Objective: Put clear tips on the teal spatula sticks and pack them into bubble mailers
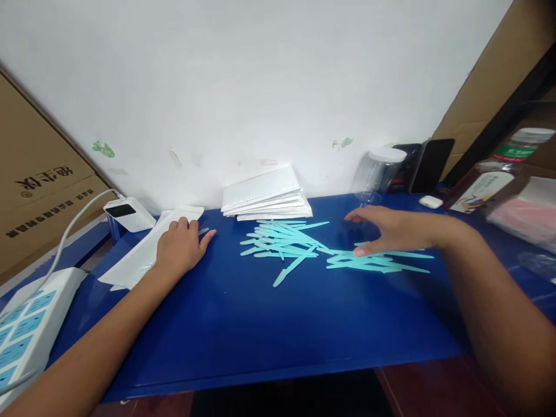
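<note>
Head view: glossy blue table (pixel 260 324). Left hand (pixel 180 246) lies flat and open on slim white paper sleeves (pixel 139 260) — gripping nothing. Right hand (pixel 391 231), open and spread, rests its fingertips on thin turquoise plastic sticks (pixel 377 262) — two loose heaps. Farther back: one stack of flat white packets (pixel 264 197), one clear round jar (pixel 377 174).

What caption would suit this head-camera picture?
Left hand on white sleeves, right hand over turquoise sticks, blue table.

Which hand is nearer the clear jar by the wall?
Right. The right hand lies just in front of the clear jar, on turquoise sticks; the left hand rests on white packets at the far left.
</note>
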A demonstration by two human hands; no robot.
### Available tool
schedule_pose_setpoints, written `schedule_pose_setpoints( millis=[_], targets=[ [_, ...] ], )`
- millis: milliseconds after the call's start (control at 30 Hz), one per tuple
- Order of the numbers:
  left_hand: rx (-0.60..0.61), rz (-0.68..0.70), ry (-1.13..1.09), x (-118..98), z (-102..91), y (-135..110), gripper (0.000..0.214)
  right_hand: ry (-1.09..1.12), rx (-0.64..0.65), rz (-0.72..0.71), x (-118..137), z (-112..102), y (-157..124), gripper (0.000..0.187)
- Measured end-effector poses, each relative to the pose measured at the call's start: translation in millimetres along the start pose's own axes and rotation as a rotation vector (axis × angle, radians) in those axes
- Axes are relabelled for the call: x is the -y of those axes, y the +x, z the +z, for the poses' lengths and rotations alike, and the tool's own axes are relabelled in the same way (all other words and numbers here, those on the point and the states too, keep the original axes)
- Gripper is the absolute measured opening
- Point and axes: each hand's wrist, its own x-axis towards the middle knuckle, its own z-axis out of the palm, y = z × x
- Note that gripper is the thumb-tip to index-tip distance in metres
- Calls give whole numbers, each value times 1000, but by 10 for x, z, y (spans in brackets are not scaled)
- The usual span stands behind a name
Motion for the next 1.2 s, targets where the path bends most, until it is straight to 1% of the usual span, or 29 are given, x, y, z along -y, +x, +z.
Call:
schedule_pose_setpoints(
  millis=[100,200,300,367,467,533,633,767,900,967,1067,1200],
  targets=[
    [48,51,-56,77,-68,-156,70,-1,-6,-21,22,121,46,91],
    [90,77,-176,199,-137,-408,71,-39,-107,-20,41,159,97,84],
    [61,59,-191,317,-149,-642,76,-52,-176,-31,42,146,118,81],
    [35,43,-162,381,-119,-724,85,-51,-188,-30,48,136,119,80],
    [58,7,-160,446,-74,-728,95,-48,-186,-33,74,134,114,78],
    [55,29,-179,463,-77,-697,92,-45,-175,-38,85,136,113,77],
    [3,89,-208,452,-120,-681,83,-37,-162,-32,73,137,117,77],
    [45,29,-199,445,-138,-704,81,-38,-181,-18,42,130,125,77],
    [47,-6,-172,510,-83,-680,87,-51,-175,-12,61,127,117,76],
    [92,-21,-229,550,-39,-662,93,-49,-164,-15,74,132,112,75],
    [171,26,-359,596,44,-656,96,-42,-147,-23,71,144,116,74],
    [197,92,-475,626,155,-627,95,-39,-130,-50,53,160,130,75]
  ],
)
